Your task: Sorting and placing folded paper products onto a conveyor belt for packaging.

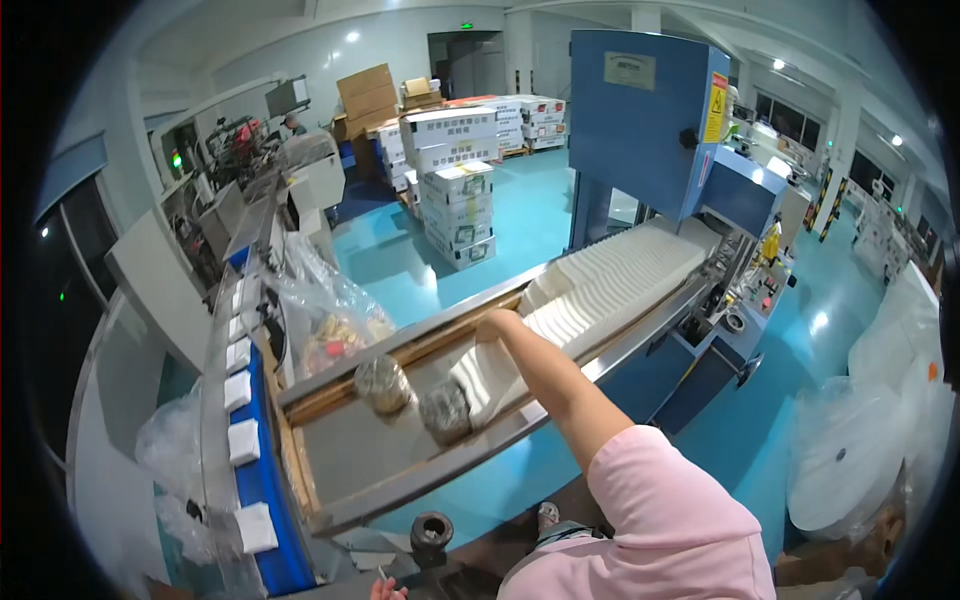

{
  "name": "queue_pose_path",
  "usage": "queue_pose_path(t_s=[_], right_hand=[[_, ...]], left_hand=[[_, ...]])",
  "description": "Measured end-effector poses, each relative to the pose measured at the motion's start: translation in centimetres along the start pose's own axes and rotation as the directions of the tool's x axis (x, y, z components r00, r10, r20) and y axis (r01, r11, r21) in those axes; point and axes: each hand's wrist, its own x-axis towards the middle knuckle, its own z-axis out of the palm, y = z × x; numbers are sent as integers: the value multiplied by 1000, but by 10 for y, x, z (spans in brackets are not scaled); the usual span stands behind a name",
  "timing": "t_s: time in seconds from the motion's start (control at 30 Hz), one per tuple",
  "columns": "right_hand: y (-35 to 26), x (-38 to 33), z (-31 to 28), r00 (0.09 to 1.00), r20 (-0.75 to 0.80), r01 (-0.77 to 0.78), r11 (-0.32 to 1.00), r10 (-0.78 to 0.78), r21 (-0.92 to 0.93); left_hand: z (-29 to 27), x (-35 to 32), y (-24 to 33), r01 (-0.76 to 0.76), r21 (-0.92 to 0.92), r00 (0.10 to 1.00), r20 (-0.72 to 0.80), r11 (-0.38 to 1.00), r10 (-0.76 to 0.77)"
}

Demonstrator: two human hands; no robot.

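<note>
My right hand [497, 325] reaches over the long row of folded white paper tissues [620, 280] and bends down at its far side. The fingers are hidden, so their grip cannot be told. The tissues stand on edge in a wood-lined metal trough [350, 470]. At the near end of the row, a dark round weight wrapped in clear film [445, 410] rests against the tissues. A second, lighter wrapped weight [382, 384] sits to its left. Only a few fingertips of my left hand [388, 590] show at the lower edge, by a brown roll [432, 531].
A tall blue machine [640, 120] stands over the trough's far end. On the left runs a blue conveyor [285, 560] carrying several white tissue packs [243, 441]. Stacked white cartons [458, 215] stand behind. A clear plastic bag [335, 320] lies beyond the trough; large white rolls [840, 460] are at right.
</note>
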Motion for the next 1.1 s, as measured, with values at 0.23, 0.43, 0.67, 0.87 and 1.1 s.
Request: queue_pose_path(t_s=[0.23,0.43,0.67,0.87,1.1], right_hand=[[44,-23,-16,989,27,144,989,-143,-39],[82,-50,-45,998,-53,-43,996,39,-84],[170,-73,-62,719,-695,-50,995,-23,-85],[182,-88,-56,797,-593,11,980,112,200],[133,-77,-53,663,-737,68,970,131,233]], left_hand=[[114,72,23,-138,-69,955,255,988,151],[166,156,44,-470,149,867,260,870,424],[214,258,94,-606,662,795,479,441,373],[284,300,101,-630,323,496,867,706,46],[440,267,94,-803,115,252,955,584,157]])
